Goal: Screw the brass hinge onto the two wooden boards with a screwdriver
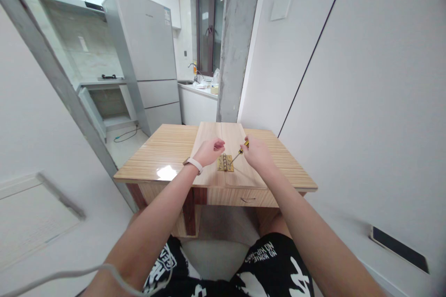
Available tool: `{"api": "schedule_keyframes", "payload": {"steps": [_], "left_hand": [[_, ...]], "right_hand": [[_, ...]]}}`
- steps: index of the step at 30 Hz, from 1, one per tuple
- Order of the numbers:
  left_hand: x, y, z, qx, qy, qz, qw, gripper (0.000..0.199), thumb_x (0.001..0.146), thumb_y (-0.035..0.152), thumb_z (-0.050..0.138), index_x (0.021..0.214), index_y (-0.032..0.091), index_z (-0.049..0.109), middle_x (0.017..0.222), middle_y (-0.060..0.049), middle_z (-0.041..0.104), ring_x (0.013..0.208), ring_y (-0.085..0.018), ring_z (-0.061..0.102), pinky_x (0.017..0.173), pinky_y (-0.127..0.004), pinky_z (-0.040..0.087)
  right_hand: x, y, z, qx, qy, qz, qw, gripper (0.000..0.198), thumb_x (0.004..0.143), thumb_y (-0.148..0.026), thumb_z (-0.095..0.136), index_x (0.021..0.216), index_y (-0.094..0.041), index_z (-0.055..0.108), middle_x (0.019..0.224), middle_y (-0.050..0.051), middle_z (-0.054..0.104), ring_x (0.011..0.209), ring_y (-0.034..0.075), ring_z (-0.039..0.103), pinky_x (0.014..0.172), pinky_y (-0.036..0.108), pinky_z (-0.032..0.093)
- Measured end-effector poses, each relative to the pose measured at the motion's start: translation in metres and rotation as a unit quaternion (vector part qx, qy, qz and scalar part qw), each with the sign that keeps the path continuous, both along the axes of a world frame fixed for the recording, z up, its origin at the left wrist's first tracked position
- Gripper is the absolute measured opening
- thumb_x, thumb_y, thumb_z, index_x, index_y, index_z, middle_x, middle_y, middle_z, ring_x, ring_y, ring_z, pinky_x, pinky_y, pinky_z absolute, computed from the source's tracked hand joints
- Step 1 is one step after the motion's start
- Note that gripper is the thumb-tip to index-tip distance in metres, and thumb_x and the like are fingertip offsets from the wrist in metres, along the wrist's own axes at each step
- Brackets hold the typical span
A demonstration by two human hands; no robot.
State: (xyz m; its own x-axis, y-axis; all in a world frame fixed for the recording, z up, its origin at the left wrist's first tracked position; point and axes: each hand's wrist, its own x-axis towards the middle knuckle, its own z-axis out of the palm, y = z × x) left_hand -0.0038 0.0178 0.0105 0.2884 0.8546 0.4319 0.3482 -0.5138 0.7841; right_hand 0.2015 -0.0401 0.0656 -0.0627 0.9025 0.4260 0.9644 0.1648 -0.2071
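Observation:
My right hand (258,154) grips a screwdriver (237,156) by its yellow and black handle. The shaft slants down to the left, and its tip meets the right leaf of a brass hinge (220,164). This hinge lies spread flat across the seam between two pale wooden boards (209,132) set side by side. Just above and left of the hinge hovers my left hand (209,151), fingers curled and pressed together; whatever they may hold is too small to make out. A watch with a pale strap (195,164) circles my left wrist.
The boards rest on a wood-grain desk (167,146) with a drawer (226,197) at its front. White walls (334,102) close in at right and left. Beyond the desk stand a grey refrigerator (149,46) and a sink counter (198,102). A cable (69,273) crosses near my left forearm.

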Motion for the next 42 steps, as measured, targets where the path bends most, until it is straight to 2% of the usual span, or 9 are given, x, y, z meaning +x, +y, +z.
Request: {"api": "schedule_keyframes", "payload": {"steps": [5,10,18,23,30,33,36,38,42], "left_hand": [[0.014,-0.004,0.008,0.001,0.002,-0.059,0.998,0.02,0.087,0.021,0.066,0.106,0.016,0.068,0.103,-0.01,0.074,0.094,-0.018,0.07,0.085,-0.032,0.057],[0.024,-0.003,0.011,0.004,-0.027,-0.096,0.995,0.018,0.083,0.013,0.064,0.101,0.015,0.065,0.095,-0.008,0.073,0.088,-0.017,0.069,0.08,-0.03,0.056],[0.028,-0.005,0.013,-0.05,-0.115,-0.147,0.981,0.033,0.079,0.01,0.069,0.111,0.013,0.062,0.102,-0.012,0.073,0.094,-0.019,0.069,0.084,-0.032,0.054],[0.033,0.002,0.005,-0.07,-0.156,-0.179,0.969,0.04,0.079,0.016,0.075,0.116,0.013,0.059,0.107,-0.012,0.072,0.099,-0.02,0.07,0.093,-0.037,0.054],[0.033,0.005,-0.01,-0.03,-0.119,-0.112,0.986,0.02,0.083,0.019,0.071,0.1,0.013,0.063,0.1,-0.01,0.074,0.095,-0.02,0.071,0.088,-0.035,0.056],[0.03,-0.004,-0.007,0.007,-0.099,-0.081,0.992,0.02,0.085,0.019,0.067,0.104,0.015,0.065,0.098,-0.008,0.075,0.091,-0.019,0.071,0.081,-0.03,0.056],[0.03,-0.013,-0.002,0.062,-0.052,-0.013,0.997,0.009,0.083,0.019,0.066,0.092,0.016,0.066,0.086,-0.004,0.074,0.08,-0.016,0.069,0.072,-0.025,0.052],[0.033,-0.017,0.0,0.073,-0.031,0.02,0.997,0.004,0.082,0.02,0.067,0.083,0.017,0.065,0.079,-0.002,0.073,0.074,-0.015,0.068,0.068,-0.024,0.05],[0.041,-0.02,-0.001,0.042,-0.064,0.042,0.996,0.004,0.079,0.015,0.065,0.081,0.018,0.064,0.078,-0.002,0.074,0.078,-0.016,0.071,0.071,-0.024,0.051]], "right_hand": [[-0.019,0.003,0.017,-0.056,-0.1,0.028,0.993,0.034,0.104,-0.041,0.044,0.119,-0.014,0.059,0.103,0.016,0.072,0.1,0.026,0.068,0.083,0.032,0.046],[-0.04,0.01,0.026,-0.056,-0.159,0.039,0.985,0.037,0.105,-0.04,0.039,0.112,-0.013,0.064,0.107,0.02,0.071,0.104,0.028,0.068,0.082,0.031,0.047],[-0.039,0.024,0.029,-0.059,-0.171,0.094,0.979,0.027,0.1,-0.031,0.049,0.113,-0.012,0.064,0.103,0.017,0.074,0.096,0.027,0.07,0.076,0.031,0.045],[-0.03,0.025,0.041,-0.092,-0.192,0.183,0.96,0.021,0.094,-0.018,0.055,0.113,-0.015,0.064,0.111,0.013,0.074,0.1,0.023,0.068,0.076,0.028,0.042],[-0.025,0.018,0.051,-0.121,-0.185,0.26,0.94,0.018,0.09,-0.012,0.056,0.105,-0.019,0.064,0.111,0.009,0.072,0.098,0.02,0.065,0.077,0.027,0.04],[-0.025,0.01,0.052,-0.105,-0.169,0.237,0.951,0.025,0.091,-0.021,0.062,0.115,-0.02,0.061,0.11,0.009,0.072,0.1,0.022,0.065,0.076,0.027,0.042],[-0.029,0.003,0.053,-0.073,-0.15,0.152,0.974,0.044,0.093,-0.044,0.062,0.126,-0.016,0.056,0.109,0.014,0.072,0.101,0.026,0.066,0.076,0.03,0.045],[-0.033,0.0,0.054,-0.056,-0.161,0.093,0.981,0.045,0.096,-0.052,0.056,0.12,-0.014,0.061,0.107,0.017,0.072,0.1,0.029,0.067,0.078,0.032,0.046],[-0.044,-0.001,0.054,-0.04,-0.178,0.04,0.982,0.04,0.099,-0.047,0.051,0.102,-0.012,0.07,0.103,0.021,0.073,0.099,0.03,0.069,0.082,0.033,0.049]]}}
